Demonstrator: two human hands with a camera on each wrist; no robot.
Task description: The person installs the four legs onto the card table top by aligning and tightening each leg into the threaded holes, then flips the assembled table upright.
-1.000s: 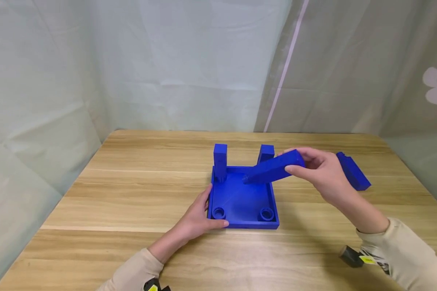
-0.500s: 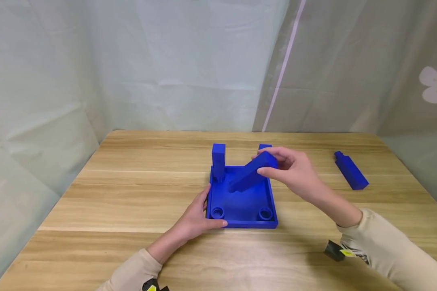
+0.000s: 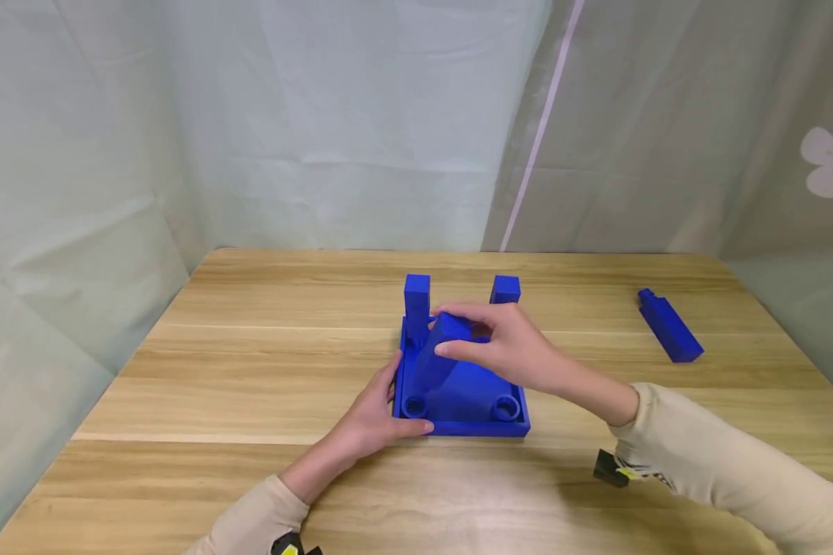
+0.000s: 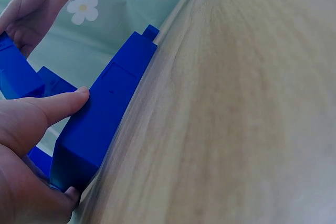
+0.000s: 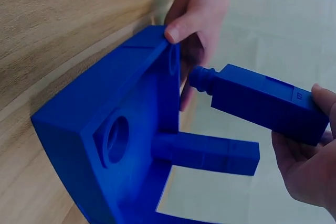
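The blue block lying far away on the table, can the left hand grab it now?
Probably not. The left hand holds the blue tray, and the loose block lies far across, past the right hand.

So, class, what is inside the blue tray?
Inside the blue tray stand two upright legs, with two empty round sockets; the right hand covers part of its floor.

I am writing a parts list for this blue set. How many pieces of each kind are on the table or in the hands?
Square base: 1
Legs standing in the base: 2
Leg held by the right hand: 1
Leg lying loose on the table: 1
Total: 5 blue pieces
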